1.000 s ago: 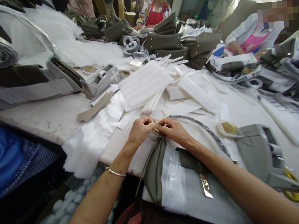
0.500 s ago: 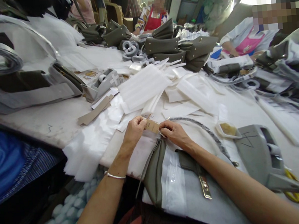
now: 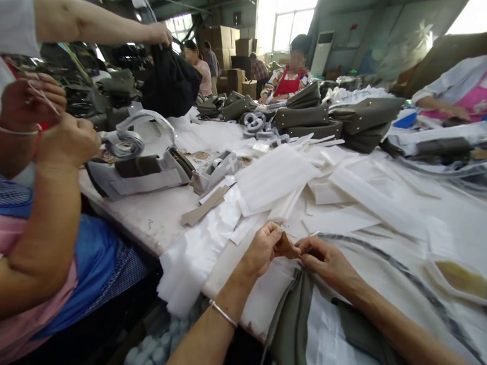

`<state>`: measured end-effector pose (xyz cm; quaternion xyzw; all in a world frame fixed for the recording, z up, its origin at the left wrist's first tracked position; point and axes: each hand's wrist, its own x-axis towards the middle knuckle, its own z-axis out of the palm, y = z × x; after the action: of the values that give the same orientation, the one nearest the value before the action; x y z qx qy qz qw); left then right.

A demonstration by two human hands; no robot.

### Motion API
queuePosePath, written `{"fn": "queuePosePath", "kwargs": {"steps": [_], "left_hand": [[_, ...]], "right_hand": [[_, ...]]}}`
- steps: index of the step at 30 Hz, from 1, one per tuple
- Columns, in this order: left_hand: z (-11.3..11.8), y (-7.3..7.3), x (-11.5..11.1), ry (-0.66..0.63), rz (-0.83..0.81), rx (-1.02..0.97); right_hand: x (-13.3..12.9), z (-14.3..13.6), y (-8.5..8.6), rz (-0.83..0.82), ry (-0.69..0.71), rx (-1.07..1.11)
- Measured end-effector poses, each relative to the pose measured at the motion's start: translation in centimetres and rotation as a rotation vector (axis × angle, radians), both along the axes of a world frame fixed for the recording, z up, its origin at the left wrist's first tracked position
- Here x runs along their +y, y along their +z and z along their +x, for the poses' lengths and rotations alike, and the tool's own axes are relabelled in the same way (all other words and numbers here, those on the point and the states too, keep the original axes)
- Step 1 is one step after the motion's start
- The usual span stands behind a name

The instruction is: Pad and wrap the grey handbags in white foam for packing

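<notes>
A small brown tag (image 3: 287, 247) is stretched between my two hands, just above the table. My left hand (image 3: 264, 249) pinches its left end, and a silver bangle circles that wrist. At its right end the fingers of my right hand (image 3: 325, 260) are closed on the tag's edge. Directly below lies an olive-green bag (image 3: 296, 320), partly wrapped in clear plastic, with its lower part cut off by the frame. A wrapped strap (image 3: 386, 255) curves away to the right of my right hand.
White foam sheets (image 3: 277, 176) are heaped beyond my hands. At left, a person's hands (image 3: 57, 125) hold a thin cord; another arm holds up a black bag (image 3: 170, 84). A yellowish dish (image 3: 465, 279) sits at right. Olive bags (image 3: 306, 117) lie farther back.
The view has swung left and up, bringing the neighbouring people's arms and the black bag into sight. The brown tag has tilted and looks folded or bent between my hands.
</notes>
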<state>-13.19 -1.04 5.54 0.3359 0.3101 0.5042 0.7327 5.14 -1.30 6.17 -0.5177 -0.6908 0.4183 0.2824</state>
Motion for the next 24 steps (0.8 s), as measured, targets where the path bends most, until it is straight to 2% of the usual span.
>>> {"fn": "queuePosePath", "kwargs": {"steps": [3,11,14,18,21,24], "left_hand": [[-0.16,-0.05,-0.09,-0.028,-0.004,0.04],[-0.61,-0.23,-0.16,-0.163,-0.017,0.089],[-0.78,-0.15,-0.27,-0.248,-0.011,0.102],[-0.83,-0.02,-0.43,-0.298,0.007,0.149],[-0.68,-0.22,-0.45,-0.219,0.026,0.255],[-0.62,-0.74,-0.26,-0.029,0.059,0.354]], "right_hand": [[-0.06,-0.08,0.27,0.024,0.013,-0.083],[-0.11,0.01,0.67,0.068,0.065,-0.06],[-0.32,-0.12,0.53,0.085,0.098,-0.053],[-0.38,-0.21,0.12,0.103,0.11,-0.043],[-0.22,-0.21,-0.03,0.12,0.113,-0.046],[-0.1,-0.2,-0.12,0.154,0.12,-0.061]]}}
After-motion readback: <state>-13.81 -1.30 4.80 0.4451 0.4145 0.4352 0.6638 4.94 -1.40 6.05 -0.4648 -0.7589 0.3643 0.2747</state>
